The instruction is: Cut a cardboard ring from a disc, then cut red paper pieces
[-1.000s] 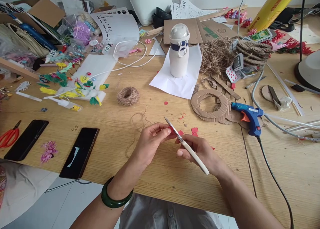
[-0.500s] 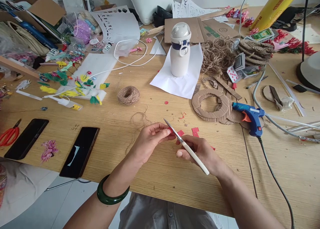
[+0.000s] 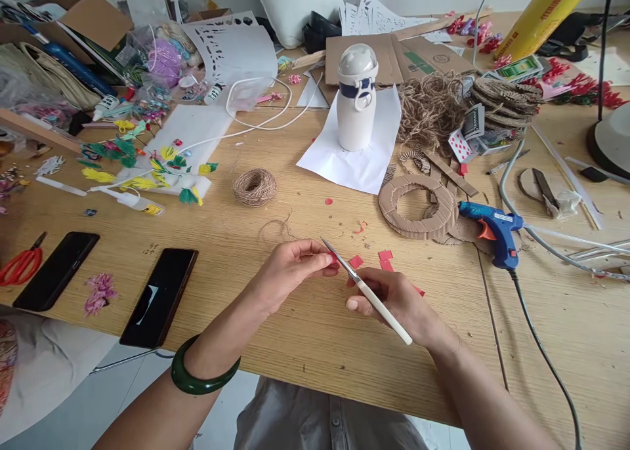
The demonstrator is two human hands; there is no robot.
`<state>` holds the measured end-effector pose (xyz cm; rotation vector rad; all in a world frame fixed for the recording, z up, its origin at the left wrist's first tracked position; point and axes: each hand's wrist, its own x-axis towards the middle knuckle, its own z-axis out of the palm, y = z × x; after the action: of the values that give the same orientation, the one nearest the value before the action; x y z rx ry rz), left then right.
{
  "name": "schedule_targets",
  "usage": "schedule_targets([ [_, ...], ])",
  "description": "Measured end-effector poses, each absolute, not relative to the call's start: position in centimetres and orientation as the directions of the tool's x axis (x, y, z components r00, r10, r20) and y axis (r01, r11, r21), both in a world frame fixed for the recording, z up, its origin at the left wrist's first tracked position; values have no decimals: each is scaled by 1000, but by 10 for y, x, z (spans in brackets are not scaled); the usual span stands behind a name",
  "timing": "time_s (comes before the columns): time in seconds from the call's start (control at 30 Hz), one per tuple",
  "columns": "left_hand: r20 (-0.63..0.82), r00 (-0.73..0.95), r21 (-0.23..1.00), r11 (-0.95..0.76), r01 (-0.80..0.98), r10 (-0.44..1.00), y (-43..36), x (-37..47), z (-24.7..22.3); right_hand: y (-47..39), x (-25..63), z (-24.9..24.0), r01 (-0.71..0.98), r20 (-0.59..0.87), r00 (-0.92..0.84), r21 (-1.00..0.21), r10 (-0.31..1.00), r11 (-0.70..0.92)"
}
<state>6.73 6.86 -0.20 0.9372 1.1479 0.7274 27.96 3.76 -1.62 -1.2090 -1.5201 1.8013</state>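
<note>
My left hand (image 3: 290,269) pinches a small red piece (image 3: 334,258) between thumb and fingers, near the middle of the wooden table. Close to its right, my right hand (image 3: 388,299) is closed on white-handled scissors (image 3: 378,306), whose metal blades point up and left toward the red piece. Red paper pieces (image 3: 385,260) lie just beyond my right hand. A ball of twine (image 3: 254,187) rests behind my left hand, its loose strand trailing toward that hand.
A white bottle (image 3: 356,102) stands on white paper. Cardboard rings (image 3: 418,207) and a blue glue gun (image 3: 495,230) lie to the right. At left are two phones (image 3: 158,299) and red-handled scissors (image 3: 22,266). A person's clothed leg shows at lower left.
My left hand has shifted slightly left, away from the scissors, with the red piece still in its fingers. My right hand has barely moved.
</note>
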Motion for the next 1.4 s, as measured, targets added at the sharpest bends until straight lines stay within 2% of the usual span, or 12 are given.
schedule_targets([
  [0.6,-468,236,883,462,85,852,76,62,8,38,279,-18,223,-307,-477,-949,823,-225],
  [0.67,-464,221,883,468,38,858,76,61,5,38,279,-20,217,-316,-441,-946,840,-241],
  [0.73,-454,195,875,476,-84,869,74,62,2,38,278,-23,186,-326,-385,-944,863,-273],
  [0.83,-469,145,820,491,-294,871,68,70,-3,39,276,-26,65,-332,-314,-942,890,-329],
  [0.97,-516,73,755,493,-432,853,55,87,-8,41,275,-26,-88,-282,-224,-948,933,-307],
  [1.13,-530,69,730,496,-471,845,40,109,-15,40,273,-24,-159,-221,-154,-956,963,-245],
  [1.4,-422,81,817,417,-399,903,27,129,-24,38,272,-26,-228,-185,-120,-951,975,-209],
])
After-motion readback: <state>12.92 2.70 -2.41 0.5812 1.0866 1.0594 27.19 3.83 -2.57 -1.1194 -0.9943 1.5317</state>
